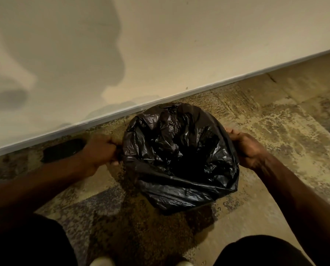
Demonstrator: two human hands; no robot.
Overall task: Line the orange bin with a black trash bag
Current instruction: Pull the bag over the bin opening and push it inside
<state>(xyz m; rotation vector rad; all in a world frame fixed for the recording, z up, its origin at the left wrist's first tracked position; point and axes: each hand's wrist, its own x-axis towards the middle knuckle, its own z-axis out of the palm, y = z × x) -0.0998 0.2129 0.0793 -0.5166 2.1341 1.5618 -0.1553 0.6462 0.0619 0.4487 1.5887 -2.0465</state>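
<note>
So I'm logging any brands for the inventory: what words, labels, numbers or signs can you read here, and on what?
None can be read.
Bag: plain glossy black plastic, no print showing.
Dark flat thing on the floor by the left hand: too dark and blurred to tell any marking.
Wall and floor: no signs or text.

Bare forearms, black shorts (32, 242), pale shoes (101, 261)
</note>
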